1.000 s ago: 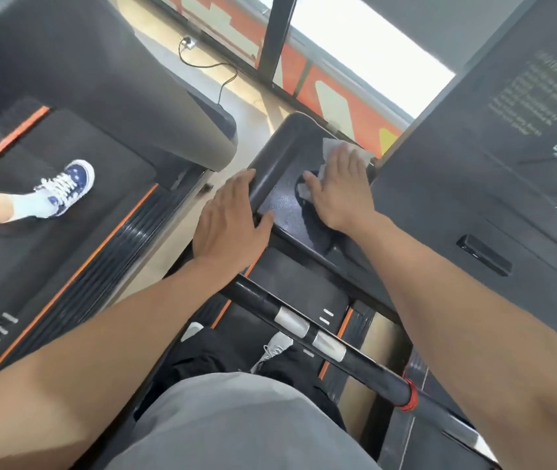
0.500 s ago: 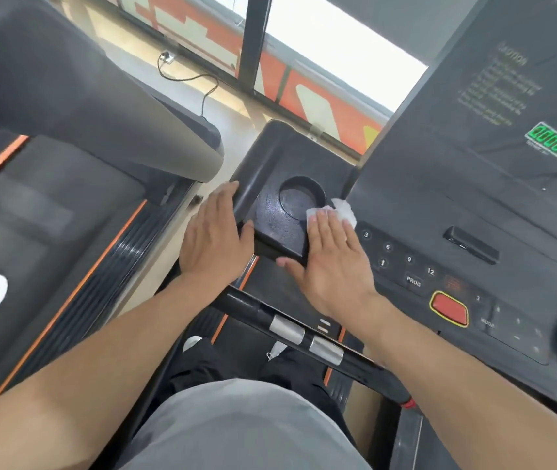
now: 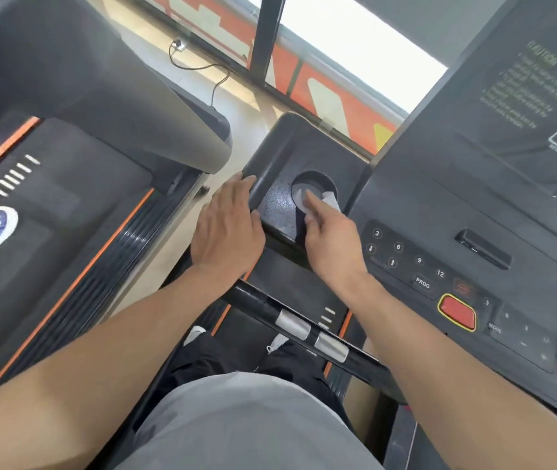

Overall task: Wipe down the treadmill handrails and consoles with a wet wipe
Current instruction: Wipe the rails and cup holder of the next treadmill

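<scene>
Black handrail bar (image 3: pixel 304 329), with its two silver grip plates, crosses the lower middle of the frame, nearest to the person; neither hand is on it, and I cannot tell if it was cleaned. Above it, at the centre, the left hand (image 3: pixel 228 232) rests with straight fingers on the left edge of the side tray (image 3: pixel 279 205) — it holds nothing, it only steadies. Just to the right, the right hand (image 3: pixel 329 239) reaches into the round cup holder (image 3: pixel 314 188) of this tray, forefinger stretched out, and presses the white wet wipe (image 3: pixel 329 200) down inside; the other fingers look curled, but how they lie is hidden. So the step in hand seems to be the cup holder. I judge the task is in the middle — the console (image 3: pixel 474 205) at the right with its number buttons, the red stop button (image 3: pixel 457 311) and the display in the upper right all appear still to do, and probably other treadmills too
</scene>
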Action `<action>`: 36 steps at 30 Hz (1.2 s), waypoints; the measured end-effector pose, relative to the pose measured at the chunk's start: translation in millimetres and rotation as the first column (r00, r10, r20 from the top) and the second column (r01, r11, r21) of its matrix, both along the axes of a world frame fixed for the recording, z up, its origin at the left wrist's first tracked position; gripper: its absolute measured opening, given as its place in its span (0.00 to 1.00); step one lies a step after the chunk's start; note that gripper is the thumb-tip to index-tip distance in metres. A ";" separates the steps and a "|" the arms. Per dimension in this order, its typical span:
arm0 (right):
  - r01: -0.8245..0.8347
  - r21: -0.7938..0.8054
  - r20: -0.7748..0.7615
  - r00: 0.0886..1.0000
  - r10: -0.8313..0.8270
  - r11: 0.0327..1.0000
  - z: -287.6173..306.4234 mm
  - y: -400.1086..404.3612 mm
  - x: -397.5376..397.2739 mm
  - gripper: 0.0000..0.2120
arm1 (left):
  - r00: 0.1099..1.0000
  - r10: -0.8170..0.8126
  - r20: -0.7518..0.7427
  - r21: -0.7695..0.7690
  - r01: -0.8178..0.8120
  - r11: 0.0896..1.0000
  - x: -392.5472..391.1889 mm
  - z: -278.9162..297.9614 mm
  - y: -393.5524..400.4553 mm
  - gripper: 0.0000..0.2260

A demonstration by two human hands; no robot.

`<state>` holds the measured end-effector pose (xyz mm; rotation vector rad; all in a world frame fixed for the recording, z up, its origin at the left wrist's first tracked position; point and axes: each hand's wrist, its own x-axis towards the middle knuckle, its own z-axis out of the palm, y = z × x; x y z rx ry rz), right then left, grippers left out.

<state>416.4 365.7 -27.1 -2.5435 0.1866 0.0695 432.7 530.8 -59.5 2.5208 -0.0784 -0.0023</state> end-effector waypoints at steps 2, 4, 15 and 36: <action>-0.071 0.057 0.025 0.997 0.070 0.996 -2.2 18.8 -15.1 0.22 | 1.000 0.005 -0.011 -0.014 -0.005 1.000 -1.4 -1.2 0.3 0.24; -0.168 0.027 0.035 0.985 0.167 0.985 -18.9 41.1 -43.4 0.29 | 1.000 0.013 -0.019 -0.047 -0.014 0.999 -1.5 -1.1 1.0 0.24; -0.182 -0.302 0.071 0.975 0.213 0.936 -32.6 26.9 -44.7 0.29 | 0.997 0.057 -0.054 -0.160 -0.065 0.985 -1.9 7.5 3.0 0.22; -0.477 -0.779 -0.448 0.878 0.170 0.406 21.0 -11.6 -37.1 0.41 | 0.985 0.112 -0.134 -0.283 -0.146 0.948 -1.9 12.1 9.0 0.20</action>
